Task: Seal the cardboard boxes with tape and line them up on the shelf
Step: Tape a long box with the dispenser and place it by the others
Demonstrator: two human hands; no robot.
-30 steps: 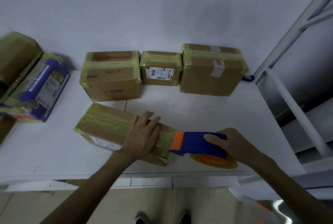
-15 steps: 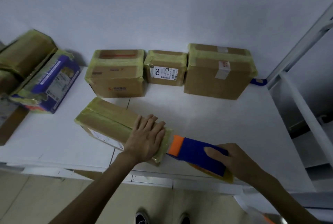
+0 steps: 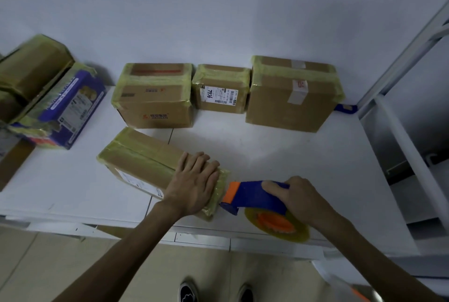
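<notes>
The long brown cardboard box (image 3: 145, 168), yellow-taped, lies by the white shelf's (image 3: 291, 160) front edge, left hand (image 3: 194, 182) flat on its end, fingers straight. At its three o'clock, right hand (image 3: 298, 199) wraps the blue-and-orange tape dispenser (image 3: 255, 196). Yank too hard and the box could skid off the edge!

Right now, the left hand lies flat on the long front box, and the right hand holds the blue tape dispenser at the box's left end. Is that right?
Not quite. In the head view the tape dispenser is at the right end of the long box, not the left. The rest holds: the left hand lies flat on the box, the right hand grips the dispenser.
</notes>
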